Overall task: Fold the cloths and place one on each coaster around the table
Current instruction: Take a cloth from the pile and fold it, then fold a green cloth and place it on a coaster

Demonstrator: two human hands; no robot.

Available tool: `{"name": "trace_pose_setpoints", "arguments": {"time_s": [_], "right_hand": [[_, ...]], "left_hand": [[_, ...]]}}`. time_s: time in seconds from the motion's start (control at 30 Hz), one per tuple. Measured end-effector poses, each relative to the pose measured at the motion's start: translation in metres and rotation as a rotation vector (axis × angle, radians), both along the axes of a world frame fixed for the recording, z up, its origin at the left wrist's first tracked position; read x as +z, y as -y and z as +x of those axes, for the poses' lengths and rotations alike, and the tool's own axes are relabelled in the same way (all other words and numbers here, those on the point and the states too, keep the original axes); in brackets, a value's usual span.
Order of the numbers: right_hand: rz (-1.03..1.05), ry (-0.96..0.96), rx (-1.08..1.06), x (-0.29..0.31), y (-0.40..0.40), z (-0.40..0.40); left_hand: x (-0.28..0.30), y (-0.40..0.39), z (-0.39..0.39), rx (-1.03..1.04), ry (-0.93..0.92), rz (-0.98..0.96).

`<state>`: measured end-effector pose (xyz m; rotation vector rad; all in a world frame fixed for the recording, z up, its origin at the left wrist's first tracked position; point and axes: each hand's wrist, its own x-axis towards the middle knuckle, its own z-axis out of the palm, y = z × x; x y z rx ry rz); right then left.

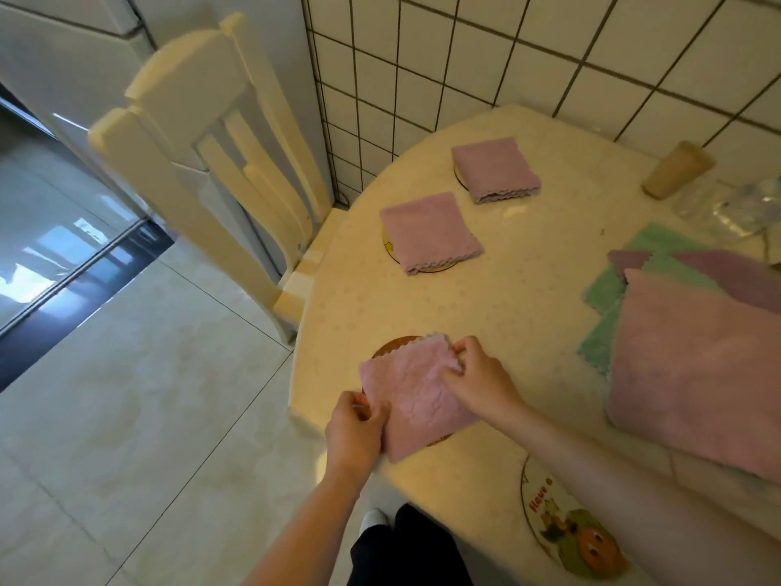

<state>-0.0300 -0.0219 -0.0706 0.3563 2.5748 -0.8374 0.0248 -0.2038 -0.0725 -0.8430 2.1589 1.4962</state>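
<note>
Both hands, left hand (354, 425) and right hand (477, 380), pinch the folded pink cloth (412, 399) over the brown coaster (391, 345) at the worktop (520, 298) edge; we should centre it, then flatten.

At the near edge of the cream surface (528, 289), both hands hold a folded pink cloth (412, 399) over a brown coaster (391, 345) that shows only at its far rim. The left hand (355, 429) pinches the cloth's near left edge; the right hand (477, 380) grips its right edge, fingers curled. Farther along, 2 folded mauve cloths (429, 232) (496, 169) each lie on a coaster. To the right, a stack of unfolded cloths (693, 374), pink on top with green and mauve beneath. A printed coaster (570, 530) lies bare near the right forearm. A cream chair (203, 154) stands against the surface, beside a tiled wall (507, 48).
</note>
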Motion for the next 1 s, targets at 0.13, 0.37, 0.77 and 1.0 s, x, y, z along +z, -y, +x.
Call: {"name": "trace_pose_setpoints", "arguments": {"time_s": [0.13, 0.37, 0.77, 1.0], "right_hand": [[0.123, -0.088, 0.034, -0.003, 0.005, 0.011], [0.333, -0.197, 0.11, -0.001, -0.003, 0.015], [0.327, -0.326, 0.078, 0.005, -0.18, 0.113], [0.515, -0.384, 0.109, 0.0, -0.326, 0.169]], "left_hand": [[-0.005, 0.002, 0.002, -0.065, -0.039, -0.094], [-0.001, 0.0, -0.001, -0.444, -0.288, -0.666], [0.013, -0.121, 0.013, -0.985, -0.695, -0.671], [0.0, -0.251, 0.043, -1.296, -0.688, -0.604]]}}
